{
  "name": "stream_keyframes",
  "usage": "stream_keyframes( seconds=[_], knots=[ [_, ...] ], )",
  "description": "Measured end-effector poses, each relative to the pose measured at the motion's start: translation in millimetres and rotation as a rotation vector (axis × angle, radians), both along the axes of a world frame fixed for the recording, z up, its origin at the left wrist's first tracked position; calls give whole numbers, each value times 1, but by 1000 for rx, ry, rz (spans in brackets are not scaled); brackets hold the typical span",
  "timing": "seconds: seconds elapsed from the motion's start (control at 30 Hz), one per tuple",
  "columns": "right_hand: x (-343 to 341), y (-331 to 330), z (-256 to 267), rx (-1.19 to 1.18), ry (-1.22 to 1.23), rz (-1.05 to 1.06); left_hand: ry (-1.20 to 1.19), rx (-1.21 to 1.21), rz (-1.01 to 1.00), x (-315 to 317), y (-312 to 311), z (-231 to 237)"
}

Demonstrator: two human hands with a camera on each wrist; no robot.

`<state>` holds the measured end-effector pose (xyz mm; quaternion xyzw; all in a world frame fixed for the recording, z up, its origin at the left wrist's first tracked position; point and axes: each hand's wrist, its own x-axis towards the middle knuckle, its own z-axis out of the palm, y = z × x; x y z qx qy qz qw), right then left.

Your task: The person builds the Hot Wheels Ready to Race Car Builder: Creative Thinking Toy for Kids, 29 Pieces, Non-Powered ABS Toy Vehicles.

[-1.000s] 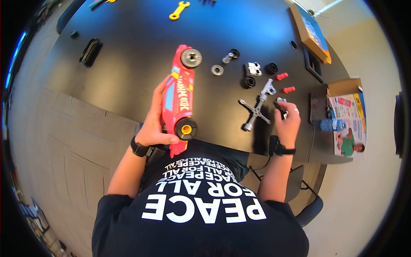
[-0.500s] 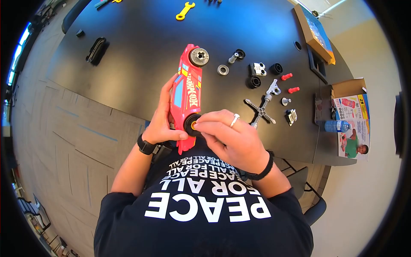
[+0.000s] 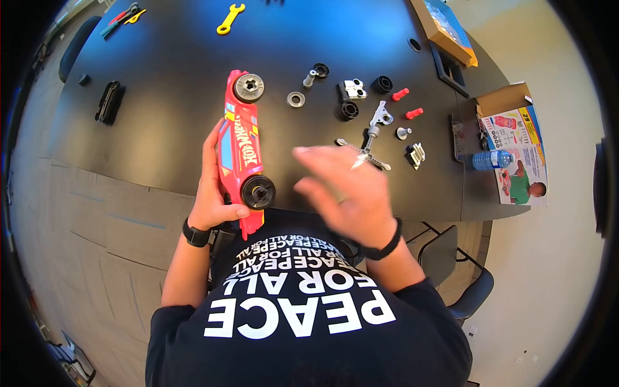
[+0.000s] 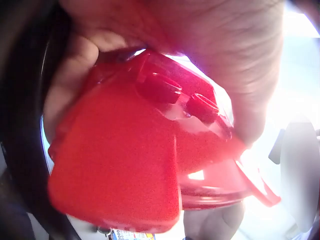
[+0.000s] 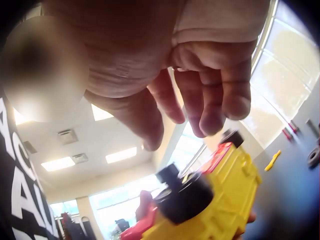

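Note:
The left hand (image 3: 213, 193) grips a red toy car (image 3: 244, 145) on its side edge, thumb near the lower wheel (image 3: 258, 191). That wheel has a dark centre; the upper wheel (image 3: 249, 88) has a grey hub. In the left wrist view the red body (image 4: 120, 160) fills the middle beneath the hand. The right hand (image 3: 351, 193), blurred, hovers to the right of the car with fingers apart and nothing between them. The right wrist view shows its fingers above the car's yellow underside (image 5: 220, 200) and a black wheel (image 5: 185, 200).
On the dark table (image 3: 174, 84) lie a cross-shaped tool (image 3: 369, 149), a silver block (image 3: 353, 89), red pegs (image 3: 414, 113), loose wheels (image 3: 383, 84), a yellow wrench (image 3: 230, 19) and a black case (image 3: 109, 102). At the right stand a box (image 3: 516, 148) and a bottle (image 3: 492, 160).
The right hand came from the loose parts to the car's lower wheel, then drew back to the right. The wheel's yellow centre now looks dark. The left hand still holds the car.

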<state>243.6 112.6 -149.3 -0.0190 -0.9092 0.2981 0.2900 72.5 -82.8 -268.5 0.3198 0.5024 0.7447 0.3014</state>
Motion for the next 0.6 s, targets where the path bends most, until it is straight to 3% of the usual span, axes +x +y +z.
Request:
stream_keyframes(
  seconds=[0.07, 0.13, 0.23, 0.37, 0.43, 0.47, 0.5, 0.57, 0.6],
  knots=[
    [18, 42, -11, 115, -43, -191, -14, -9, 27, 3, 3, 5],
    [48, 78, -30, 182, -245, -429, -5, 3, 41, 3, 3, 5],
    [83, 104, -49, 200, -475, -549, 12, 13, 34, 0, 2, -4],
    [90, 113, -69, 60, -422, -435, -30, -9, -37, -3, -1, -3],
    [81, 103, -63, -281, -368, -517, 12, 0, -2, -2, 1, -1],
    [78, 100, -61, -316, -337, -514, 8, -6, -2, -3, 0, 0],
    [75, 95, -55, -323, -339, -499, 11, -21, -2, -3, -1, 1],
    [72, 85, -43, -16, -501, -497, 1, -37, 11, -1, -1, 5],
    [73, 81, -44, 51, -464, -434, 5, -35, 15, -3, -2, 4]
  ],
)
